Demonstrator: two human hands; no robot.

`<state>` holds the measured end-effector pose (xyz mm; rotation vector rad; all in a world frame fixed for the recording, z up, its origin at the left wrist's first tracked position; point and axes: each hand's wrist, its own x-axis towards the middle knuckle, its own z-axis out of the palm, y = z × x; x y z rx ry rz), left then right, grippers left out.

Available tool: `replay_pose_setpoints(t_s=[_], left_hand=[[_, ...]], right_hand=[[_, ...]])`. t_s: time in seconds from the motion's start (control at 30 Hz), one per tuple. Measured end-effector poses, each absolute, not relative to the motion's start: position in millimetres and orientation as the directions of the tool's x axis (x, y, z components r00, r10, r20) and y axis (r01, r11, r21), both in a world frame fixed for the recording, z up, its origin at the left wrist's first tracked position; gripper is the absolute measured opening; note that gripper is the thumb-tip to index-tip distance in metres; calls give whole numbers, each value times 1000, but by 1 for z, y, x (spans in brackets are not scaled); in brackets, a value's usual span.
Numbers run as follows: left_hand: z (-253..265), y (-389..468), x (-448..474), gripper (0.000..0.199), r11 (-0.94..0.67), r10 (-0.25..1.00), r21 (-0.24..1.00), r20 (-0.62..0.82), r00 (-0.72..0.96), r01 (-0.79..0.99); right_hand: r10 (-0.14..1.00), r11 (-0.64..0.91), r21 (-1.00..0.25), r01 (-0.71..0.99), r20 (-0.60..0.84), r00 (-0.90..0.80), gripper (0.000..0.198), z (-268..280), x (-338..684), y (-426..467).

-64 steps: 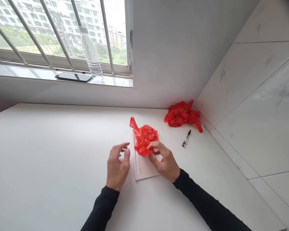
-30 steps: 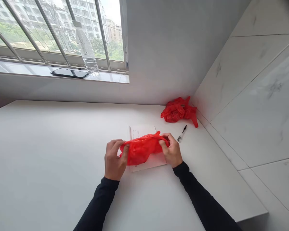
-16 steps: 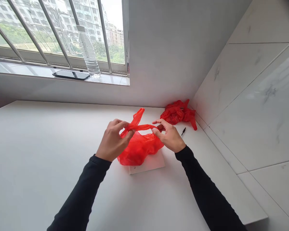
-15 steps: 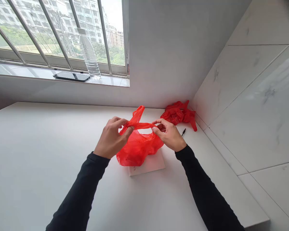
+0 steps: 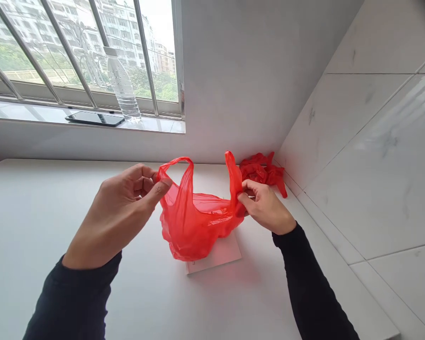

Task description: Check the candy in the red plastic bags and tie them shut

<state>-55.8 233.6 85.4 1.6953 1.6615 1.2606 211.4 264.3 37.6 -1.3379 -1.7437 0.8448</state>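
Observation:
A thin red plastic bag (image 5: 194, 226) hangs upright between my hands, its two handle loops standing up. My left hand (image 5: 123, 208) pinches the base of the left loop between thumb and fingers. On the other side, my right hand (image 5: 264, 203) is closed on the bag below the right loop. The lower part of the bag bulges over a white book or box (image 5: 219, 257), which shows small dark print at its near left corner. What the bag holds, if anything, I cannot make out.
Another crumpled red plastic bag (image 5: 258, 171) lies at the table's back right corner, by the tiled wall (image 5: 375, 189). On the window sill stand a clear water bottle (image 5: 123, 87) and a flat dark phone or tablet (image 5: 95, 118). The white table (image 5: 74, 203) runs along the wall.
My hands have moved apart, the left one leftward. The handles, earlier gathered and stretched across between my fingers, now stand as two separate loops, and the bag's mouth is spread wider.

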Motion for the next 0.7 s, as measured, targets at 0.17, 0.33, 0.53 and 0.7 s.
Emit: replay_pose_setpoints(t_s=[0.17, 0.33, 0.53, 0.7], left_hand=[[81, 237, -58, 26, -235, 944, 901, 301, -135, 364], [79, 240, -46, 11, -246, 945, 967, 254, -208, 62], [86, 236, -42, 22, -154, 979, 976, 129, -157, -155], [83, 232, -36, 57, -237, 911, 903, 335, -241, 358]], right_hand=[[973, 221, -823, 523, 150, -175, 28, 43, 216, 258], [970, 223, -811, 540, 130, -205, 34, 43, 215, 253], [938, 283, -814, 508, 125, -322, 18, 55, 216, 240], [858, 395, -834, 384, 186, -479, 11, 64, 212, 230]])
